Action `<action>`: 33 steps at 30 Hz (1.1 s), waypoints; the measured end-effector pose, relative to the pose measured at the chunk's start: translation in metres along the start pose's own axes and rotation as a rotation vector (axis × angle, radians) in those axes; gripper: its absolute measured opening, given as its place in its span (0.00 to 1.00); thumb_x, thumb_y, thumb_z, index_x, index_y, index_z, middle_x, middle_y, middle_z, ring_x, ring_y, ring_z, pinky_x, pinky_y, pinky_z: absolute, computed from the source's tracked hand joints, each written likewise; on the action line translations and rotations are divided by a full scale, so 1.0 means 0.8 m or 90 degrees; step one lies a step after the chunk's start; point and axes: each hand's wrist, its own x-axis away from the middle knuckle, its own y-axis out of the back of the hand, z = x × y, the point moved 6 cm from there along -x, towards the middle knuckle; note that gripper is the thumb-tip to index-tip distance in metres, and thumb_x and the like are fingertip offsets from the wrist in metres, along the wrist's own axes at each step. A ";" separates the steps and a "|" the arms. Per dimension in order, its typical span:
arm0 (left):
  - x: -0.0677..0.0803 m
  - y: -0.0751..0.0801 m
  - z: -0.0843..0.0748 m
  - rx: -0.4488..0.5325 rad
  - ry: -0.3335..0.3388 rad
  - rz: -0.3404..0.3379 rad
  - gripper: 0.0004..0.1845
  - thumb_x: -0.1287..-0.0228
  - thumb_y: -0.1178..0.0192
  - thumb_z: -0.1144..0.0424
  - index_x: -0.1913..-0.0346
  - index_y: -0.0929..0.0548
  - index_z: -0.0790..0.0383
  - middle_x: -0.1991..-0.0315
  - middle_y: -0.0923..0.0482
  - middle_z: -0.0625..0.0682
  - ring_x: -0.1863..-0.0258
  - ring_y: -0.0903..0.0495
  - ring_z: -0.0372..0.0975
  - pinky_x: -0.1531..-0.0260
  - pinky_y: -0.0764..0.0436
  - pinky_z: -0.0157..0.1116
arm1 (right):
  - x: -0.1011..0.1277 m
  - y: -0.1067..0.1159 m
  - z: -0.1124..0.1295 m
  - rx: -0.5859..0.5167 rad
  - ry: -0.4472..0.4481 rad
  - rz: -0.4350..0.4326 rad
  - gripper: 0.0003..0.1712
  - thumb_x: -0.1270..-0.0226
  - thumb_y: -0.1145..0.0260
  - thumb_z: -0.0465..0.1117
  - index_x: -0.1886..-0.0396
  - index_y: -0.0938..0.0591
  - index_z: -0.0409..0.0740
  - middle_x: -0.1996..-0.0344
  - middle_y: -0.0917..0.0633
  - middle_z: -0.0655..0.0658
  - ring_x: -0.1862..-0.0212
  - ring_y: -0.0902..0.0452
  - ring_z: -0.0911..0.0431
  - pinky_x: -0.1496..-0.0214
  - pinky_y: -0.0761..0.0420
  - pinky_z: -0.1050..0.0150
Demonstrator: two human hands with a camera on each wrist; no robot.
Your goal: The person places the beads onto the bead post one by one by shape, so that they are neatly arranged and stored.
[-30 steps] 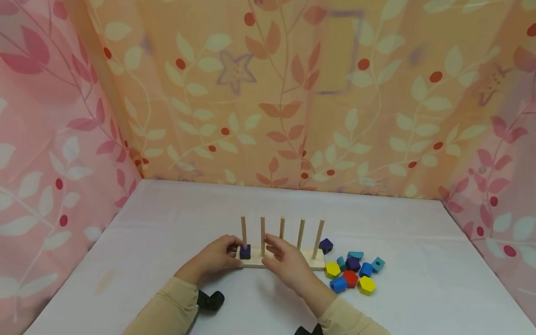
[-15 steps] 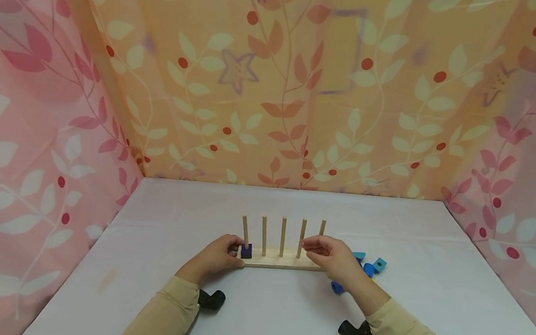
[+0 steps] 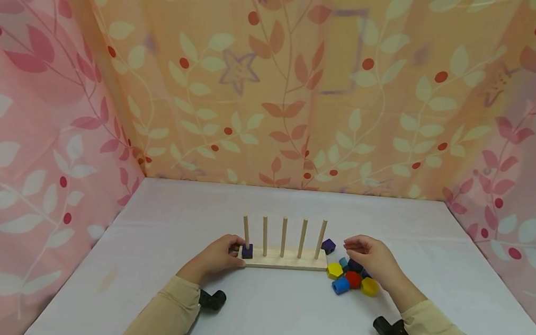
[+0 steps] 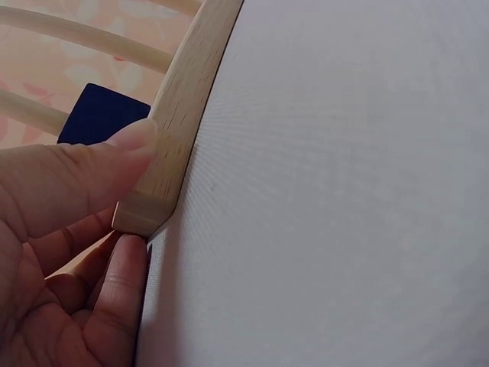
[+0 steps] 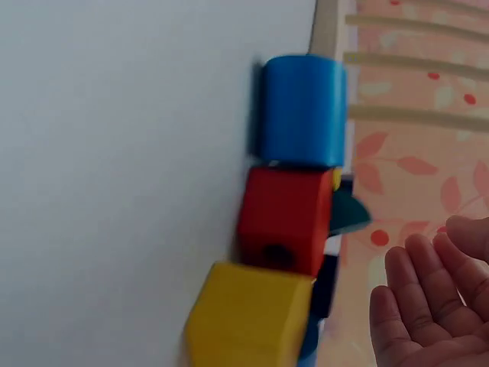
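Observation:
A wooden peg board (image 3: 279, 262) with several upright pegs lies on the table. A dark purple block (image 3: 247, 252) sits at the foot of its leftmost peg. My left hand (image 3: 214, 256) grips the board's left end; in the left wrist view the thumb (image 4: 84, 180) lies on the base beside the block, other fingers curled at the end. My right hand (image 3: 377, 259) hovers over the loose blocks right of the board, its fingers relaxed and holding nothing. Below it are a red block (image 3: 353, 280), a blue block (image 3: 340, 285) and a yellow hexagonal block (image 3: 369, 287).
Another yellow block (image 3: 334, 270) lies by the board's right end, and a purple pentagonal block (image 3: 328, 245) lies behind it. Some blocks are partly hidden by the right hand. White cloth covers the table (image 3: 188, 208); patterned curtains (image 3: 282, 110) stand around it.
My right hand has moved right, from the middle of the peg board past its right end to over the loose blocks. The left hand keeps its place on the board.

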 end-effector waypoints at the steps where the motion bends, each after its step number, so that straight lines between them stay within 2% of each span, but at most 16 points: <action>1: 0.000 0.000 0.000 0.000 0.001 0.000 0.25 0.55 0.29 0.65 0.52 0.25 0.65 0.56 0.28 0.53 0.54 0.26 0.42 0.53 0.24 0.38 | 0.000 0.002 -0.004 0.006 -0.005 0.000 0.15 0.37 0.40 0.34 0.51 0.23 0.37 0.54 0.20 0.37 0.54 0.23 0.48 0.52 0.22 0.56; 9: -0.002 0.001 0.006 -0.001 0.017 -0.002 0.25 0.55 0.28 0.64 0.51 0.24 0.63 0.56 0.27 0.52 0.55 0.27 0.42 0.52 0.24 0.38 | 0.001 0.006 -0.028 0.064 -0.033 0.021 0.15 0.41 0.36 0.33 0.53 0.22 0.37 0.58 0.18 0.41 0.57 0.23 0.49 0.52 0.22 0.54; 18: 0.002 0.001 -0.001 -0.008 -0.003 -0.004 0.24 0.55 0.29 0.64 0.53 0.24 0.63 0.57 0.28 0.52 0.55 0.26 0.42 0.52 0.25 0.41 | 0.001 0.010 -0.034 0.115 -0.027 0.039 0.14 0.43 0.34 0.33 0.56 0.21 0.40 0.58 0.19 0.42 0.55 0.24 0.48 0.52 0.22 0.52; 25: 0.002 0.001 -0.002 -0.005 -0.003 0.002 0.25 0.55 0.29 0.65 0.52 0.25 0.64 0.55 0.28 0.53 0.54 0.26 0.43 0.52 0.24 0.39 | 0.002 0.010 -0.036 0.139 -0.031 0.052 0.14 0.44 0.34 0.32 0.56 0.21 0.40 0.58 0.19 0.42 0.55 0.25 0.47 0.52 0.22 0.52; 33: 0.002 0.002 -0.001 0.001 -0.004 -0.001 0.25 0.55 0.29 0.66 0.52 0.25 0.65 0.55 0.28 0.54 0.53 0.26 0.44 0.52 0.24 0.39 | 0.003 0.006 -0.044 0.183 -0.075 0.084 0.16 0.48 0.32 0.31 0.58 0.21 0.43 0.61 0.21 0.45 0.60 0.27 0.52 0.53 0.22 0.52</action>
